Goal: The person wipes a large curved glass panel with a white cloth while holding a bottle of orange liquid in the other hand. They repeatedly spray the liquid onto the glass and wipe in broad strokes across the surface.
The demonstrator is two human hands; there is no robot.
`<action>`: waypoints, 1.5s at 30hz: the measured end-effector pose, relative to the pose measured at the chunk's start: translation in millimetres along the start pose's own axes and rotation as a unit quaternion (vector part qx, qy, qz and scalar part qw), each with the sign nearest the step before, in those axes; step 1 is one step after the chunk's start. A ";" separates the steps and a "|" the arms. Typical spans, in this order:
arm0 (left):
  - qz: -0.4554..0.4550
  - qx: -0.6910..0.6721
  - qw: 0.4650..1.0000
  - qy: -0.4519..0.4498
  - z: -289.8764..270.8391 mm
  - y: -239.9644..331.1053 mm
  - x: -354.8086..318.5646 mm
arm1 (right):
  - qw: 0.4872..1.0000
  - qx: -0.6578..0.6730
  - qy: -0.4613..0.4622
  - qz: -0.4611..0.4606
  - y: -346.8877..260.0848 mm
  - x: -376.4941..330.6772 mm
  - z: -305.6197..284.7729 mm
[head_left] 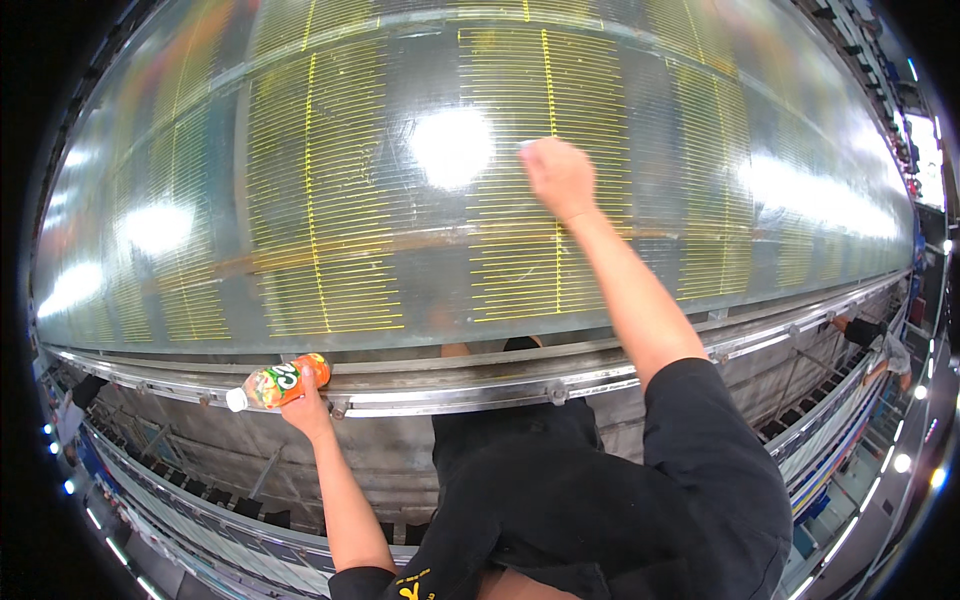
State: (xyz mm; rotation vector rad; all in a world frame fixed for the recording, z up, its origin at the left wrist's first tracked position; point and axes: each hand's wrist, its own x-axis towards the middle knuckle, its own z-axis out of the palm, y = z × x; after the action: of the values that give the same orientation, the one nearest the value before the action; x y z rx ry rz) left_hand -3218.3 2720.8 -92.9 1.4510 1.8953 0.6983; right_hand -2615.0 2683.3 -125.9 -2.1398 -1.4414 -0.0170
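Gripping an orange drink bottle (272, 383), the left hand (303, 408) rests it against the metal rail (480, 388), cap pointing left. Right hand (557, 177), fist closed on something small and white, presses on the glass panel (350, 200) with yellow grid lines, above and beyond the rail.

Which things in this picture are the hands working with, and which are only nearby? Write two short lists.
In use:
- right hand, fist pressed on the glass panel with yellow grid lines
- left hand, holding an orange drink bottle at the metal rail

Only nearby:
- another person's arm at far right
- metal frame below
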 end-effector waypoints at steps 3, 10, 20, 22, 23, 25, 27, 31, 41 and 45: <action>0.062 0.015 0.996 0.067 17.7 10.5 -1.5 | 0.973 -0.106 0.010 0.203 59.7 40.0 -23.5; 0.032 0.055 0.995 0.081 18.6 5.4 -0.2 | 0.998 -0.048 0.000 0.039 1.3 67.6 36.4; 0.048 0.047 0.995 0.079 22.5 9.4 0.2 | 0.994 0.009 0.031 0.108 -11.3 93.1 76.4; 0.039 0.046 0.995 0.078 19.0 10.0 -0.9 | 0.999 0.000 0.005 0.041 -10.7 92.6 73.6; 0.038 0.044 0.995 0.078 18.4 9.4 -1.2 | 1.000 -0.004 -0.009 0.007 -6.4 91.7 68.4; 0.034 0.041 0.995 0.081 14.9 6.6 -5.8 | 0.981 -0.077 -0.017 0.177 52.5 86.8 22.3; 0.038 0.031 0.996 0.073 19.7 6.5 -1.3 | 0.960 -0.141 0.076 0.229 127.6 65.8 -26.5; 0.048 0.039 0.996 0.069 27.8 18.3 3.0 | 0.960 -0.192 0.104 0.177 99.0 75.6 2.5; 0.045 0.067 0.994 0.071 9.1 -3.0 -6.6 | 0.982 0.032 -0.047 -0.179 -25.6 -104.6 -25.4; 0.083 0.060 0.993 0.057 27.5 15.0 6.3 | 0.983 -0.150 0.069 0.084 45.2 13.8 -19.3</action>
State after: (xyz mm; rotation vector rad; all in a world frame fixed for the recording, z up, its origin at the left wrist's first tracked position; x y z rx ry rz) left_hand -3189.2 2731.4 -100.9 1.6910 1.9467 0.7708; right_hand -2564.8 2674.3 -125.0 -2.4428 -1.2378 -0.3320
